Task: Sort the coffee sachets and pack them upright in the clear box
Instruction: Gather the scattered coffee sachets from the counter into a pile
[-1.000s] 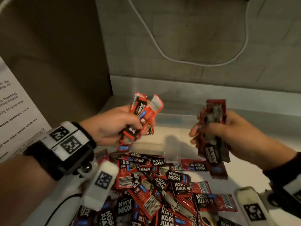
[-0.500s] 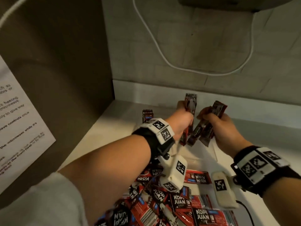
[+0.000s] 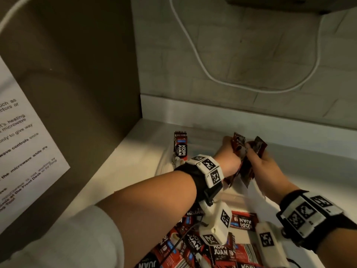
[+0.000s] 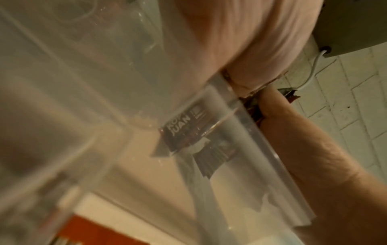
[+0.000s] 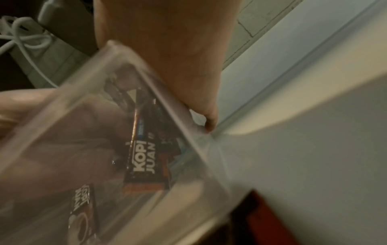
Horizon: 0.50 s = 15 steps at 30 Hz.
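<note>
Two hands: both of yours are over the clear box (image 3: 164,165) at the back of the white counter (image 3: 119,157), close together and touching at the sachets.
Left hand: your left hand (image 3: 228,157) has its fingers curled round a small bunch of held sachets (image 3: 239,144), their top ends sticking up above your knuckles.
Right hand: your right hand (image 3: 264,165) grips the same cluster from the other side, fingers wrapped round the dark red packs, whose lower ends hang down into the box.
Box: seen through its wall from your right wrist, the held packs (image 5: 146,149) sit tilted inside, not yet straight; your left wrist view shows the "JUAN" lettering blurred behind the plastic (image 4: 184,126).
Standing sachet: one sachet (image 3: 180,145) stands upright at the left end of the box, well apart from your hands.
Loose pile: many more sachets (image 3: 212,250) lie scattered flat on the counter nearer you, under your wrists.
Surroundings: a white cable (image 3: 193,45) loops across the tiled wall; a printed notice (image 3: 21,142) hangs at your left.
</note>
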Motion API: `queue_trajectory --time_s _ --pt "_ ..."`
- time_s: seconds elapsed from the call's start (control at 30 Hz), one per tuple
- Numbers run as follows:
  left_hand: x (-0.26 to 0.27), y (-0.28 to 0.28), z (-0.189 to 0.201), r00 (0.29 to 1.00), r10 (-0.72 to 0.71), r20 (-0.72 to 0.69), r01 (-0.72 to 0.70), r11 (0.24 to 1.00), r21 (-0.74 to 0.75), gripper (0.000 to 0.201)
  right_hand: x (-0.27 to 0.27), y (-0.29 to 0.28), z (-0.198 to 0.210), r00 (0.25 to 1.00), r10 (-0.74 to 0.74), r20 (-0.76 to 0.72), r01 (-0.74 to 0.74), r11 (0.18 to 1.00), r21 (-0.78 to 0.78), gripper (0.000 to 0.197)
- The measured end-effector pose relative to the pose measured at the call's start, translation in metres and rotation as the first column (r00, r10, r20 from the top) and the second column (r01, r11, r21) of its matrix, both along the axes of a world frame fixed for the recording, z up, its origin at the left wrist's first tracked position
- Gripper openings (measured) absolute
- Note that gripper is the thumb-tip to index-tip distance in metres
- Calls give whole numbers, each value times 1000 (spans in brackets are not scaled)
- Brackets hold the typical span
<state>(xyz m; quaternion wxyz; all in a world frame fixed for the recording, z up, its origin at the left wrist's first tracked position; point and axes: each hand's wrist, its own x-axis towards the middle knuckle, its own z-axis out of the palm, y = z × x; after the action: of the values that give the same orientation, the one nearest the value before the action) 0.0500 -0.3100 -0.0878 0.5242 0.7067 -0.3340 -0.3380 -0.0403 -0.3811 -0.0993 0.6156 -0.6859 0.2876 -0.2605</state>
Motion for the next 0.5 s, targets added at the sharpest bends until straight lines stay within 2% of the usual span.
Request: queue_trajectory --time_s 0.13,0.2,0.3,0.4,0.5 --pt "-5 2 -7 999 43 -10 -43 999 -31 48 10 6 -4 997 34 65 -40 995 92 65" --pt "-2 6 -10 993 109 -49 -112 990 -82 59 15 9 -4 993 69 92 -77 993 88 69" --pt "3 13 -12 997 74 -38 -78 991 -106 74 23 16 -5 990 108 90 -113 992 53 70" --pt "7 19 -11 959 236 -156 -263 946 -189 63 31 24 -7 983 156 99 -160 986 38 65" --pt "21 24 -17 972 194 -133 -206 975 -88 45 37 34 -5 967 248 56 -249 968 25 62"
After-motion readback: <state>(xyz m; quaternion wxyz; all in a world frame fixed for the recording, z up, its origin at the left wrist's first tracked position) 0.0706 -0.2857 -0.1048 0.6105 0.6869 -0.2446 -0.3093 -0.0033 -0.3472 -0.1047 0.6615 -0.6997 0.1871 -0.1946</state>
